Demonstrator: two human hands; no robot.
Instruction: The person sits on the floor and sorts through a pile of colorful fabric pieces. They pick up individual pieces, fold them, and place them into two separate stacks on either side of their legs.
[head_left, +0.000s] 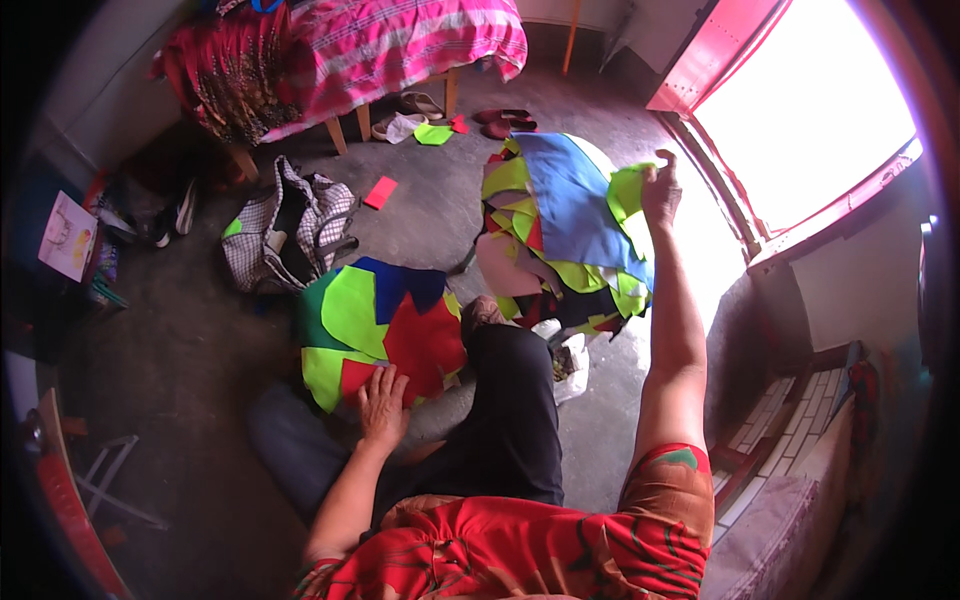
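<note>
My left hand [383, 405] lies with fingers spread on the lower edge of a patchwork of fabric pieces, touching a red piece [425, 345]. Lime green [352, 315], dark green [314, 310] and dark blue pieces [405, 285] overlap around it. On the right, my arm reaches out over a large heap of cut fabric scraps [520, 265] with a wide blue piece [570, 190] on top. There my right hand [660, 195] grips the edge of a lime green fabric piece [625, 192], its index finger raised.
A checked bag [290, 235] stands open on the floor beyond the patchwork, near a red scrap [380, 192]. Shoes [505, 122] lie by a bed with a pink cover [400, 50]. Bright light enters by an open doorway [810, 110] at right. A white plastic bag [572, 368] sits by my knee.
</note>
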